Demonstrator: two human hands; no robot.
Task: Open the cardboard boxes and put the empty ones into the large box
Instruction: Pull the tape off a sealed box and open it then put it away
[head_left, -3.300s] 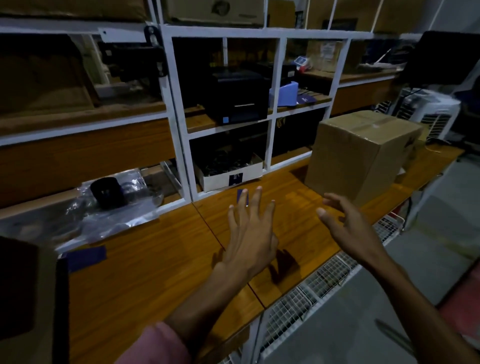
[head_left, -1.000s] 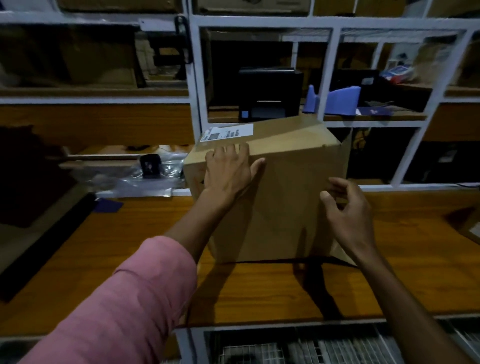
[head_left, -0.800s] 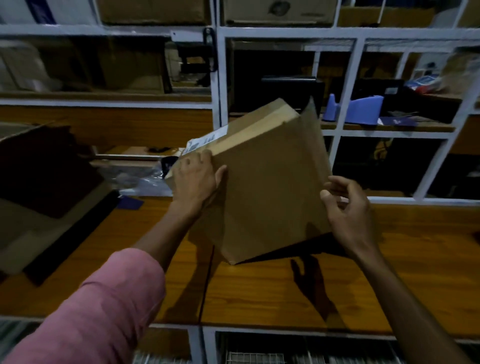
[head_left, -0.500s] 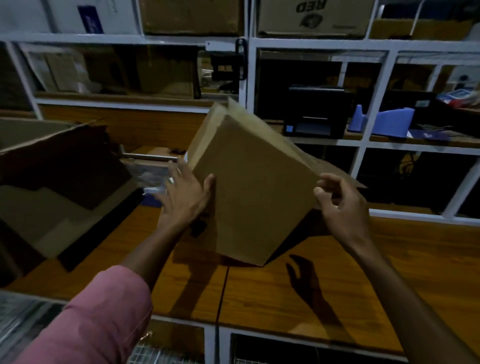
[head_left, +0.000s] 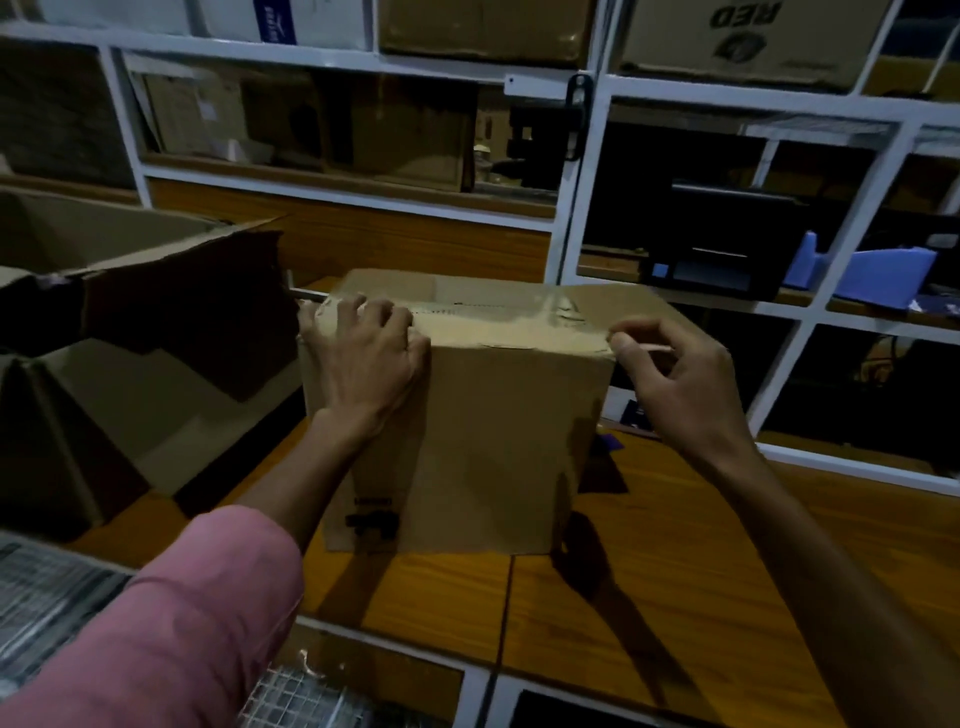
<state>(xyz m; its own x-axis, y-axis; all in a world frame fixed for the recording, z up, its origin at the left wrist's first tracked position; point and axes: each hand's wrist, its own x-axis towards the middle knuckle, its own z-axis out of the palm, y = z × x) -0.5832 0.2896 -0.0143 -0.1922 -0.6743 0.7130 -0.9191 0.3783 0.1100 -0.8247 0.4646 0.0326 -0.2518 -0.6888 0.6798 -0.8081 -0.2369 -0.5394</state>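
In the centre of the frame, the left hand (head_left: 363, 358) presses curled on the cardboard box (head_left: 462, 415) to steady it, while the right hand (head_left: 675, 384) pinches the tape (head_left: 498, 325) end at the right corner, probably to peel it.

Storeroom or packing area: white metal shelving (head_left: 576, 208) stacked with cardboard cartons (head_left: 483, 26), a black label printer (head_left: 722, 260) and blue tape dispenser (head_left: 862, 267) on one shelf, wooden workbench (head_left: 675, 561) in front.
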